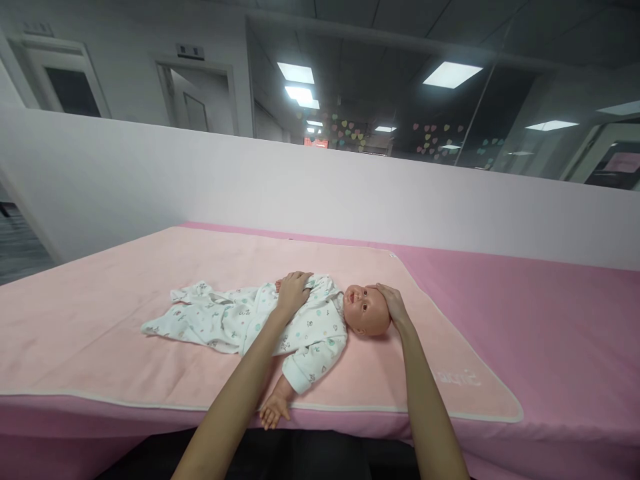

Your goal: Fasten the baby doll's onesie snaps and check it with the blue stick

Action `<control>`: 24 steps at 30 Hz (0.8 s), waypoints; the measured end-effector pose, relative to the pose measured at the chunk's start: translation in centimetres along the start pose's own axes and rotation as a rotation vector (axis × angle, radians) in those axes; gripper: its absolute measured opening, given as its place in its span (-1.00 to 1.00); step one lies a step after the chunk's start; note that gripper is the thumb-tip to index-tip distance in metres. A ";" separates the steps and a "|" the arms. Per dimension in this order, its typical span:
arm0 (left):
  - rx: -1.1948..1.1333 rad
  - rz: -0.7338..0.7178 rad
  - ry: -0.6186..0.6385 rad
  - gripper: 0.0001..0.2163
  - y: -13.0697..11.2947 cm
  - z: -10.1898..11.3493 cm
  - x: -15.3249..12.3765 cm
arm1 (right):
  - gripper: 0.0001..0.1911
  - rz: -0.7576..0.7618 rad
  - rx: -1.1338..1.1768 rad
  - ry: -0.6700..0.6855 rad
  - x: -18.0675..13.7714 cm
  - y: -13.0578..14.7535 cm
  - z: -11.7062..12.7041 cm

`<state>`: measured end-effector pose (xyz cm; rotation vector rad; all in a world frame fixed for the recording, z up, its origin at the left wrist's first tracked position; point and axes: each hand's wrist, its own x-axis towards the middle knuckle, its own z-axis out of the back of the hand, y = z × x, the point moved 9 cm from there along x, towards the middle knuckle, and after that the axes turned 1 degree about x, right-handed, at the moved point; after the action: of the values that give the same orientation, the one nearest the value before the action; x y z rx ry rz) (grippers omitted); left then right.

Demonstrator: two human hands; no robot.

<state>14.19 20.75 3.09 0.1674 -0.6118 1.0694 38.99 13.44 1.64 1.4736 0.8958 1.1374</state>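
A baby doll [367,312] lies on its back on a peach-coloured mat [125,280], head toward the right. It wears a white outfit [310,330] with a small print; the trouser legs stretch out to the left. My left hand [293,291] rests on the doll's far side at chest height, beside its far hand, fingers laid over the cloth. Against the crown of the doll's bald head lies my right hand [393,303], its fingers extended along the far side. The doll's near hand [274,408] reaches the mat's front edge.
Under the mat is a pink covering [550,333] on the table. A low white partition [350,193] runs along the back. Beyond it are a dark glass window [380,87] with heart stickers and two doors.
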 end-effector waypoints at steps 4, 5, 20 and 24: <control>-0.010 0.002 0.004 -0.58 0.0 0.0 0.0 | -0.66 0.030 -0.009 0.001 0.5 -0.4 0.2; -0.014 -0.001 0.003 -0.59 0.0 0.0 0.0 | -0.65 0.048 -0.005 -0.015 0.8 -0.5 0.4; -0.184 0.060 -0.056 -0.59 0.5 0.6 0.0 | -0.66 -0.007 0.003 -0.019 0.5 -0.7 0.3; -0.357 0.079 -0.059 -0.56 0.3 1.4 -0.1 | -0.69 0.017 0.004 -0.034 0.7 -0.6 0.5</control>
<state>13.35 20.24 4.08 -0.1379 -0.8572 1.0160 39.64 14.10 1.22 1.5025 0.8640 1.1203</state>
